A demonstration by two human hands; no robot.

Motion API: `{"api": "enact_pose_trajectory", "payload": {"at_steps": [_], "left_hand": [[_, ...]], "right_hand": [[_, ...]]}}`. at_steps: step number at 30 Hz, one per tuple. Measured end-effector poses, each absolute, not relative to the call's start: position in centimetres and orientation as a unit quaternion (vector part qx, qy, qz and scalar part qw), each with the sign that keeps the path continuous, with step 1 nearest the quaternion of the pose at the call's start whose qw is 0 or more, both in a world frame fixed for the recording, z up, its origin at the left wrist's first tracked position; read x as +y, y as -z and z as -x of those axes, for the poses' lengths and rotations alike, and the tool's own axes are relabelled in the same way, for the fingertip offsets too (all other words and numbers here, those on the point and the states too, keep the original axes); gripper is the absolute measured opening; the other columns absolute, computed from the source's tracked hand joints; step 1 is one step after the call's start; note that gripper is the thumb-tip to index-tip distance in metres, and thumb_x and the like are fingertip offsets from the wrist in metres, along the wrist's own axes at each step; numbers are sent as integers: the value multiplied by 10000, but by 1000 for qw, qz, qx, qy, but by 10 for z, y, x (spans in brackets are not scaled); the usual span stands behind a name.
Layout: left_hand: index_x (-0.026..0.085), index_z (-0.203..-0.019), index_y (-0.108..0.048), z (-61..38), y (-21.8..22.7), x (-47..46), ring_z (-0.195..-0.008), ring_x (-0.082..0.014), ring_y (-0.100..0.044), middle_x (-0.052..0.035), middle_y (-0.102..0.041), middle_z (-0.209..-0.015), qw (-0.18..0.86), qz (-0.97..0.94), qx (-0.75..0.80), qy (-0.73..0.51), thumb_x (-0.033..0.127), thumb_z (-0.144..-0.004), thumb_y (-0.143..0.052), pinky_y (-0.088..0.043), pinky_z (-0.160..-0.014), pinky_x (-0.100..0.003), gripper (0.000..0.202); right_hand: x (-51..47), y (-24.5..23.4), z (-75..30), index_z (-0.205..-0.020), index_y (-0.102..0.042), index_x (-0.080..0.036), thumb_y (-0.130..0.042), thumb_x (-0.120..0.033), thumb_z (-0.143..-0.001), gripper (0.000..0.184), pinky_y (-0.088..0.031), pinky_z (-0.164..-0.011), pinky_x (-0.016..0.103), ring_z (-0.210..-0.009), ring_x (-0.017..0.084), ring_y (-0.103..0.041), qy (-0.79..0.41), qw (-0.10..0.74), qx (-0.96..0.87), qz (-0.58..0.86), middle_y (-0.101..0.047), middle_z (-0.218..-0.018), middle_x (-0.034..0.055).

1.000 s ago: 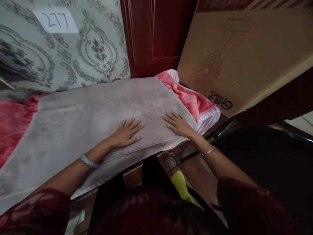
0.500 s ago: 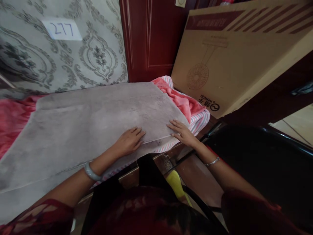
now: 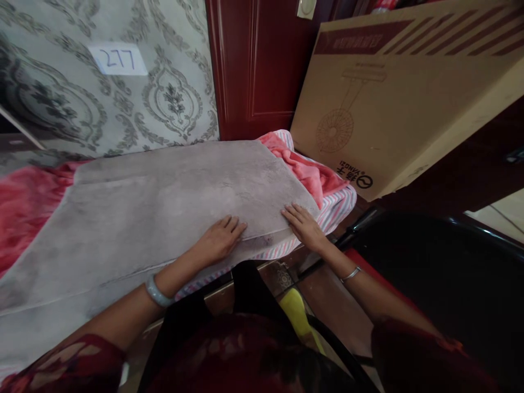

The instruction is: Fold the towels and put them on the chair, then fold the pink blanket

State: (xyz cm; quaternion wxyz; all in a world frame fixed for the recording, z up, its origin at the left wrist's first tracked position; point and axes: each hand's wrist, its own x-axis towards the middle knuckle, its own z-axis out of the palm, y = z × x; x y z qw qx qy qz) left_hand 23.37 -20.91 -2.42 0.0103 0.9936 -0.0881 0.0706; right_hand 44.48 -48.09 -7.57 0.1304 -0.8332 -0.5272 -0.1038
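Shifted edgeward: our left hand [image 3: 221, 238], right hand [image 3: 305, 226] — open on grey cloth [image 3: 164, 202]. Smoothing, we judge; next needs even pressure.

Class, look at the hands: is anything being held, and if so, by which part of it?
Nothing is visibly gripped: the left hand and the right hand lie palm down on the grey cloth, near its front edge.

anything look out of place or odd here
Yes: the cardboard box at the right looks upside down, since its printed fan has the round head below the base. The pink cloth at the grey cloth's right end is bunched, which looks untidy.
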Motion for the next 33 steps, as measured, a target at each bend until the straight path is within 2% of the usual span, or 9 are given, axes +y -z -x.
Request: {"api": "enact_pose_trajectory", "payload": {"at_steps": [7,10,13,21,25,27,30,31,33], "left_hand": [[172,-1478,-470,-236,26,-212,-1401,-306,-475,-172,-547,-1466,-16,-995,-81,-56,100,-958,-319,-418,-1133,-481,546],[122,-1459,-490,-233,25,-210,-1433,-302,-454,-198,-502,-1520,-20,-996,-78,-41,71,-950,-304,-400,-1161,-478,544],[131,-1448,-501,-229,28,-210,-1468,-277,-418,-183,-476,-1554,-22,-994,-85,-58,73,-959,-299,-386,-1182,-464,533],[101,-1406,-527,-226,39,-215,-1451,-292,-442,-199,-536,-1497,-69,-987,-123,-76,42,-936,-320,-421,-1153,-476,516],[121,-1498,-435,-214,44,-217,-1523,-290,-312,-196,-418,-1591,-31,-988,-120,-88,44,-912,-365,-349,-1204,-515,595],[158,-1514,-431,-206,43,-216,-1543,-282,-262,-167,-369,-1627,9,-987,-133,-95,92,-930,-401,-318,-1223,-524,588],[221,-1445,-537,-199,31,-207,-1483,-228,-399,-107,-506,-1549,88,-980,-145,-103,204,-1005,-372,-371,-1202,-475,470],[225,-1424,-562,-199,24,-201,-1446,-218,-456,-102,-553,-1508,102,-981,-126,-107,238,-1024,-344,-386,-1191,-468,456],[196,-1443,-550,-199,10,-188,-1429,-245,-479,-133,-551,-1505,92,-989,-48,-108,292,-1034,-330,-371,-1191,-507,474]], "right_hand": [[-480,84,-454,-1594,-374,-223,-273,-55,-952,671,-295,-1229,535,-1511,230,-302,132,148,-521,830,-426,-1589,83],[-483,81,-456,-1550,-454,-207,-267,-71,-971,623,-277,-1239,527,-1489,225,-352,144,143,-510,836,-460,-1564,84],[-490,82,-455,-1484,-541,-201,-245,-111,-1011,565,-285,-1242,490,-1479,206,-369,173,154,-498,836,-497,-1535,65],[-495,108,-454,-1430,-592,-212,-331,-137,-1036,479,-474,-1121,452,-1400,222,-490,273,224,-524,775,-624,-1406,87],[-500,105,-449,-1401,-608,-175,-420,-186,-1027,419,-498,-1094,461,-1389,246,-502,291,240,-549,746,-629,-1395,122],[-503,99,-446,-1325,-659,-168,-467,-241,-1021,367,-488,-1092,484,-1346,263,-544,289,244,-556,740,-661,-1344,139],[-495,82,-445,-1142,-739,-202,-459,-295,-1032,315,-409,-1136,532,-1200,262,-637,287,244,-531,759,-748,-1137,110],[-487,74,-446,-1123,-744,-209,-434,-305,-1040,335,-371,-1155,548,-1191,264,-634,281,240,-517,772,-752,-1110,101],[-466,58,-449,-1214,-718,-200,-391,-345,-1051,393,-300,-1181,573,-1282,288,-563,265,226,-493,797,-717,-1220,111]]}}
